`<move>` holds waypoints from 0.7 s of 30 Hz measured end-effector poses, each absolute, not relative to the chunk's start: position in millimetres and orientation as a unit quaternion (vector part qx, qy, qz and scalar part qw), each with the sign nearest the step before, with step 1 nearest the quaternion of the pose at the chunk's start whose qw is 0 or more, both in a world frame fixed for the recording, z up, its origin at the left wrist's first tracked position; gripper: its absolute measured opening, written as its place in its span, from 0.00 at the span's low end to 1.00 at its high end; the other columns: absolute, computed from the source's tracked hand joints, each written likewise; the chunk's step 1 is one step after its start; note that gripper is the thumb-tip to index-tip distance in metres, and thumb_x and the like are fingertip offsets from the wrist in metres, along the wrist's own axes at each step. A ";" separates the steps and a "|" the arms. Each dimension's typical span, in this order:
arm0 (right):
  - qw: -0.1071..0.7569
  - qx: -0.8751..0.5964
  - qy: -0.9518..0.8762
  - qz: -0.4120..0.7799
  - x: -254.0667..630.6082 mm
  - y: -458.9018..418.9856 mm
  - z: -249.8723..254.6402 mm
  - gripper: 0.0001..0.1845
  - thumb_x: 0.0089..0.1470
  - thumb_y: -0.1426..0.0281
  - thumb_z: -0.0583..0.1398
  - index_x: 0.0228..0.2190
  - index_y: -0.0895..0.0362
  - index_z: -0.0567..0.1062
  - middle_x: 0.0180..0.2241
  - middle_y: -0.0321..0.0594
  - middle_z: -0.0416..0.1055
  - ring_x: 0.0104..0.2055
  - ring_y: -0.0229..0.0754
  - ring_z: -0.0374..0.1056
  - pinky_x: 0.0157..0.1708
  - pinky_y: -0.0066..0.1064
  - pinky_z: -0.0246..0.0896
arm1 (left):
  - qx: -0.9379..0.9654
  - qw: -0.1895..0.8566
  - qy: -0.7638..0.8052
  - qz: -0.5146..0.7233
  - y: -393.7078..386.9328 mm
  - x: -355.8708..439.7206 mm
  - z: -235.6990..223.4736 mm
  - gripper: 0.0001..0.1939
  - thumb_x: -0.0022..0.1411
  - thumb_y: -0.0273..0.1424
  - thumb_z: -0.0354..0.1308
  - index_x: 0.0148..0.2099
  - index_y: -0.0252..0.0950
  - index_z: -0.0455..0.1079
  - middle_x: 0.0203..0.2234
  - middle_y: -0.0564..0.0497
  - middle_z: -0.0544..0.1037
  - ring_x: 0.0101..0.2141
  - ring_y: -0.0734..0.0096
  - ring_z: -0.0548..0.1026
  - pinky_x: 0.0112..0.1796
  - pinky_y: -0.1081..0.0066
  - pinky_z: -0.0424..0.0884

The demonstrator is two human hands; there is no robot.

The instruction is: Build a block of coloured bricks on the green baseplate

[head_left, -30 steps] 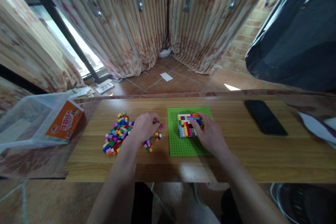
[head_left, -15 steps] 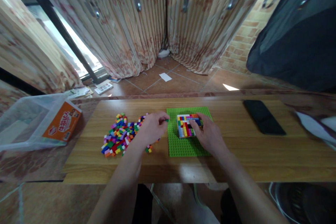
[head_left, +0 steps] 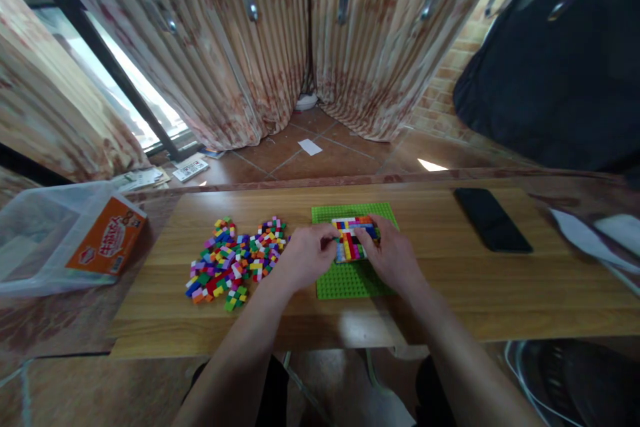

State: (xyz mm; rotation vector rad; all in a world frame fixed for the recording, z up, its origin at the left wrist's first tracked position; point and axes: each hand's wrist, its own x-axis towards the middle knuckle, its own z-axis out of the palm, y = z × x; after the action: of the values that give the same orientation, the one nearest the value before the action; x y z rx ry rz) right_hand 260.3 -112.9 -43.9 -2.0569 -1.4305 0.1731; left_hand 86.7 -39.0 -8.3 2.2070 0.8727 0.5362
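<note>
A block of many-coloured toy bricks (head_left: 351, 245) sits on the green studded baseplate (head_left: 340, 288). My left hand (head_left: 311, 253) is at its left edge, thumb and forefinger pinched on a small green brick (head_left: 336, 238) that is mostly hidden by the fingertips. Around the right side of the block my right hand (head_left: 393, 252) is closed, the thumb over its top and the fingers behind its far right corner. Part of the block is covered by both hands. To the left of my left hand lies a loose pile of small coloured bricks (head_left: 227, 260).
A black phone (head_left: 493, 219) lies on the wooden table (head_left: 430, 213) at the right, with white paper (head_left: 590, 237) beyond it. On the far left stands a clear plastic bin (head_left: 55, 233) with an orange label. Curtains (head_left: 240, 67) hang behind.
My left hand has moved right with the green brick, from beside the baseplate to the left edge of the brick block. My right hand stays on the block. The view has shifted slightly.
</note>
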 end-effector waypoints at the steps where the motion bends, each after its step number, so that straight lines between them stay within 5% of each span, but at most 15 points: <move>1: 0.309 -0.779 -0.542 0.066 260.3 -112.9 -43.9 0.30 0.61 0.54 0.52 0.52 0.64 0.71 0.47 0.57 0.74 0.47 0.56 0.72 0.47 0.47 0.66 | 0.849 0.350 0.336 0.209 -39.0 87.1 -9.2 0.11 0.58 0.24 0.53 0.38 0.35 0.77 0.29 0.51 0.80 0.29 0.72 0.75 0.31 0.75 0.68; 21: 0.305 -0.780 -0.543 0.069 260.2 -113.2 -44.0 0.29 0.61 0.52 0.50 0.51 0.62 0.71 0.45 0.55 0.75 0.46 0.54 0.72 0.46 0.45 0.66 | 0.854 0.324 0.357 0.193 -37.4 94.7 -11.3 0.07 0.58 0.22 0.52 0.38 0.37 0.65 0.23 0.56 0.74 0.23 0.73 0.71 0.28 0.73 0.62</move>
State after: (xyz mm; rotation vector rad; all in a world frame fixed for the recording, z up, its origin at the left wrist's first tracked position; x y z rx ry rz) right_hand 260.2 -113.2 -44.0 -2.0639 -1.4367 0.1820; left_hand 94.7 -37.4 -11.3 2.2413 0.9369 0.5071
